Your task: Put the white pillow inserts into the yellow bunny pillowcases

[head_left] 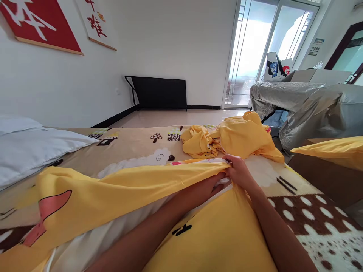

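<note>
A yellow pillowcase [121,185] with a pink-and-black print lies across the bed in front of me, its opening spread around a white pillow [104,238]. My right hand [238,170] is closed on the pillowcase's gathered edge. Reaching into the opening, my left hand [218,183] is closed on white pillow fabric beside the right hand; cloth partly hides its fingers. Below my forearms, another part of the yellow case bulges toward me. Beyond my hands sits a crumpled heap of yellow cloth [241,136].
The bed has a beige and brown patterned blanket [300,219]. A white pillow [34,147] lies at left, and a yellow cloth corner [334,149] juts in at right over a cardboard box [314,177]. Silver-covered furniture [312,102] stands behind it. A black panel [161,92] leans against the wall.
</note>
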`<state>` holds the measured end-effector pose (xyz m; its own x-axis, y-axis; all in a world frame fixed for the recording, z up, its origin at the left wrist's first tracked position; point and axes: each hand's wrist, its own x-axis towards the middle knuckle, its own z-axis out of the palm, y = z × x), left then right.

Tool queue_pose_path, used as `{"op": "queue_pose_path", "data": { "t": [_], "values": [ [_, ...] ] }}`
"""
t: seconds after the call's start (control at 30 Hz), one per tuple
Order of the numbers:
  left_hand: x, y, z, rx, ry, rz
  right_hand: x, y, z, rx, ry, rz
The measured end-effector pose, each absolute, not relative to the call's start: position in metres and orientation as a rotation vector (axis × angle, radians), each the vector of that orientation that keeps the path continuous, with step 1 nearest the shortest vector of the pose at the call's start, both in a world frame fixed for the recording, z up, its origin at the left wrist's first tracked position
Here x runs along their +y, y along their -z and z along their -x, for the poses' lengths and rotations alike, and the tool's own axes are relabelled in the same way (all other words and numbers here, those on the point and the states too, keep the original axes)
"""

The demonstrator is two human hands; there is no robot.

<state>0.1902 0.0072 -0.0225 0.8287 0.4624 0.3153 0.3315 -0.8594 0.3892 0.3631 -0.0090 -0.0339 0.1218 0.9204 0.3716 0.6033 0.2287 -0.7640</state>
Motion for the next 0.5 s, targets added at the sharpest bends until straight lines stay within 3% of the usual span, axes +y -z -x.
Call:
{"op": "queue_pose_path", "data": {
  "t": [0.3,0.5],
  "values": [
    [0.0045,0.0244,-0.1906,0.814,-0.603,-2.668,-0.0098,0.0285,-0.3661,-1.634,-0.436,1.547],
    [0.0011,0.0185,-0.1879,0.705,-0.590,-2.655,-0.0117,0.0265,-0.3657,-1.664,-0.428,1.504]
  ]
}}
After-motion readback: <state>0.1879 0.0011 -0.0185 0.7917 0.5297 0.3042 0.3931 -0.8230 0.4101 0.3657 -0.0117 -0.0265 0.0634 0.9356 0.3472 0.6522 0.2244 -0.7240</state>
